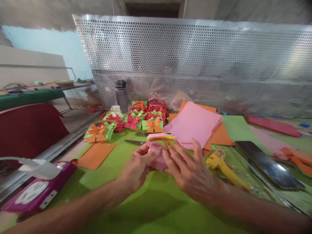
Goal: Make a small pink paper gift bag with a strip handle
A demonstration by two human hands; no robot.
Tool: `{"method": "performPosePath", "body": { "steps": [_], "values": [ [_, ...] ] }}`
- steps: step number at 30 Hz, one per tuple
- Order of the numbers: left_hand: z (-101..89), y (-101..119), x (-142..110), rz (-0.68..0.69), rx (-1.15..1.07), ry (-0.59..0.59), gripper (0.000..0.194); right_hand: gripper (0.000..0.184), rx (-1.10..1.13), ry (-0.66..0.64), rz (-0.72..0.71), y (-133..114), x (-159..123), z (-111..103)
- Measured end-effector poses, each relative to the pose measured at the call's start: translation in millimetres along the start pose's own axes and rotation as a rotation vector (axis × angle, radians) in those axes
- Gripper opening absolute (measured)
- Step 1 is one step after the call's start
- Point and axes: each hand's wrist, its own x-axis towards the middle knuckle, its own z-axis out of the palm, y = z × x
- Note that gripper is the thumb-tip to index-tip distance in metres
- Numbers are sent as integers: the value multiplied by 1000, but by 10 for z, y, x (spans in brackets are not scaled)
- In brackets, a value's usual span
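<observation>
Near the middle of the green table covering (146, 201), a small pink paper basket (158, 161) with a curved pink strip handle (152, 138) is between my hands. My left hand (136, 164) pinches its left side, thumb on top. The fingers of my right hand (186, 165) press on its right side, with some fingers spread. Both hands partly cover the basket. Just behind it lie scissors (134, 142), their dark blades pointing left and their orange handle partly hidden. A yellow glue gun (229, 172) rests to the right of my right hand.
Several finished paper baskets with bows (153, 125) stand at the back, near a grey bottle (121, 97). Pink sheets (192, 122) lie over orange ones. A phone (268, 164) is at right, a purple power strip (41, 187) at left. A perforated metal panel (195, 42) rises behind.
</observation>
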Motion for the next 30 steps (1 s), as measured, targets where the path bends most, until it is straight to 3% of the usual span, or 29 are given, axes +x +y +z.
{"method": "performPosePath", "body": {
  "steps": [2, 5, 10, 13, 17, 23, 30],
  "values": [
    [-20, 53, 8, -2, -17, 37, 28, 23, 139, 89, 28, 91, 30, -88],
    [-49, 143, 12, 0, -44, 74, 27, 17, 343, 212, 194, 256, 88, -203],
    [-89, 256, 15, -2, -83, 49, 20, 9, 648, 285, 485, 379, 115, -137],
    [-117, 285, 29, 3, -93, 64, 17, 5, 847, 197, 625, 349, 101, -50],
    [-139, 307, 34, 10, -84, 75, 17, 19, 1199, -26, 854, 312, 115, -21],
    [-114, 295, -1, 80, -11, 2, 19, 33, 1546, -281, 1038, 249, 131, 6],
    [-69, 247, -48, 240, 190, 12, 22, 32, 1653, -325, 1303, 196, 152, 38]
  ]
}}
